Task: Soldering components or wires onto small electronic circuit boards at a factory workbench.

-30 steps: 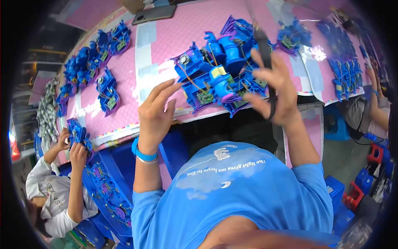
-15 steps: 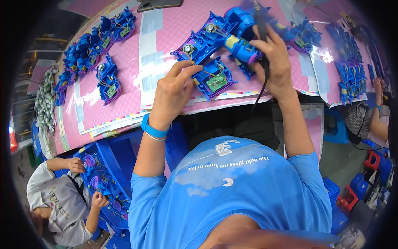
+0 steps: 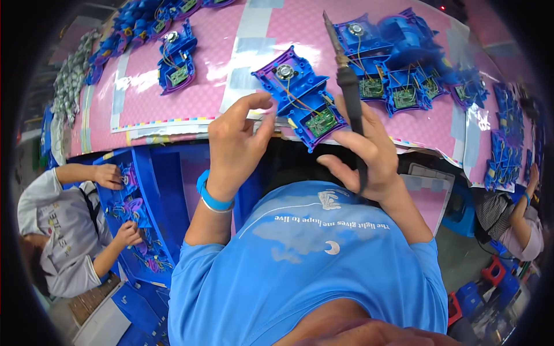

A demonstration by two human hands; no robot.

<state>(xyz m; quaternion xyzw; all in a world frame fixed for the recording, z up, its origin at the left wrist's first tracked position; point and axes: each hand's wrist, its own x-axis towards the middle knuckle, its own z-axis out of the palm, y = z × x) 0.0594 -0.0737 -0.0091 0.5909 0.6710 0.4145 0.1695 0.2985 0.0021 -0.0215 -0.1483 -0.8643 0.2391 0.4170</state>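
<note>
The right hand [image 3: 369, 153] grips a soldering iron [image 3: 348, 86], tip toward twelve o'clock, while the left hand [image 3: 236, 144], its fingers [image 3: 257, 101] half-curled and holding nothing, touches the blue toy shell [image 3: 300, 98] on the pink table [image 3: 202, 86].

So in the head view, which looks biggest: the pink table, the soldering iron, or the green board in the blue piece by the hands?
Largest to smallest, as they look:
1. pink table
2. soldering iron
3. green board
The iron is held up nearer the camera, so it may look bigger than it really is.
</note>
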